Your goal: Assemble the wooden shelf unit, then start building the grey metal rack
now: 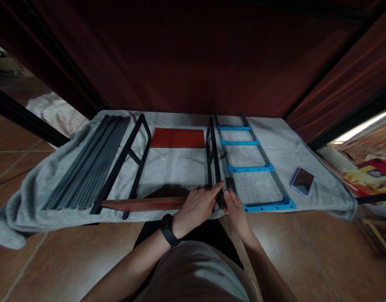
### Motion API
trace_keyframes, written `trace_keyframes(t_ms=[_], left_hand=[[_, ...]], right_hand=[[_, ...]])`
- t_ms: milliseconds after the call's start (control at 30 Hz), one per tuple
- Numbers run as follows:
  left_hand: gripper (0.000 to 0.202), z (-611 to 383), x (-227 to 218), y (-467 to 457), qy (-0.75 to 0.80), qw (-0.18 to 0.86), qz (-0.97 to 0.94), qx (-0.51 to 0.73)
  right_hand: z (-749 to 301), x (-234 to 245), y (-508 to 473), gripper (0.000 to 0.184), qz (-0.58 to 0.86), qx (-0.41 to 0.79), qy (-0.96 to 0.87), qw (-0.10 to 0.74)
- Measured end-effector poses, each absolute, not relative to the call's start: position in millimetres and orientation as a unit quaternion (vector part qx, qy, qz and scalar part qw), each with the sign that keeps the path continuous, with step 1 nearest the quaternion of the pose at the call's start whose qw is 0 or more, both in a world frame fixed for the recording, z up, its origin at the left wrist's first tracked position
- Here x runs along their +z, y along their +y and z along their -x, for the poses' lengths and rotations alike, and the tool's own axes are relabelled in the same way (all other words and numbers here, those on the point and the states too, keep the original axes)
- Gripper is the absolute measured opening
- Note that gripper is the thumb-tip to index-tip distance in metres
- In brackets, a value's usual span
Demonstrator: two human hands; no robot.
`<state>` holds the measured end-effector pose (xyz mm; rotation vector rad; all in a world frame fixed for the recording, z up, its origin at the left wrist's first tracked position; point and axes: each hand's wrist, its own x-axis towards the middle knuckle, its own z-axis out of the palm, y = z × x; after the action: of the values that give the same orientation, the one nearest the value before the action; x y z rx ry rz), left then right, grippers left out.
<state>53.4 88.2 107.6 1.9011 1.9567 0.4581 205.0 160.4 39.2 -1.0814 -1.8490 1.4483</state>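
My left hand (199,204), with a black watch on its wrist, rests on the near end of a brown wooden board (139,204) and pinches the near end of a black metal frame (213,156). My right hand (234,204) grips the same frame end from the right side, fingers closed. A second black metal frame (123,161) lies to the left, its near end on the board. A red-brown panel (177,138) lies flat between the two frames at the back.
All parts lie on a grey blanket (321,167) spread over a tiled floor. Several grey tubes (86,161) lie at the left. A grey ladder rack with blue crossbars (251,167) lies to the right, then a phone (302,181). Dark red curtains hang behind.
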Motion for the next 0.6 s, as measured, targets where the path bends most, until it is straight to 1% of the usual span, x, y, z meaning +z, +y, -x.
trace_keyframes(t_ms=[233,433,500,600], left_hand=[[0.049,-48,112,89,0.648,0.217,-0.703,0.197],[0.051,-51,118,92,0.651,0.246,-0.691,0.196],[0.052,-51,118,92,0.65,0.251,-0.689,0.2],[0.05,-49,117,92,0.648,0.256,-0.688,0.203]], right_hand=[[-212,36,159,0.033,0.368,0.512,-0.722,0.284],[-204,29,153,0.04,0.418,0.517,-0.688,0.29],[-204,29,152,0.039,0.413,0.521,-0.686,0.295],[-207,32,152,0.033,0.393,0.504,-0.704,0.311]])
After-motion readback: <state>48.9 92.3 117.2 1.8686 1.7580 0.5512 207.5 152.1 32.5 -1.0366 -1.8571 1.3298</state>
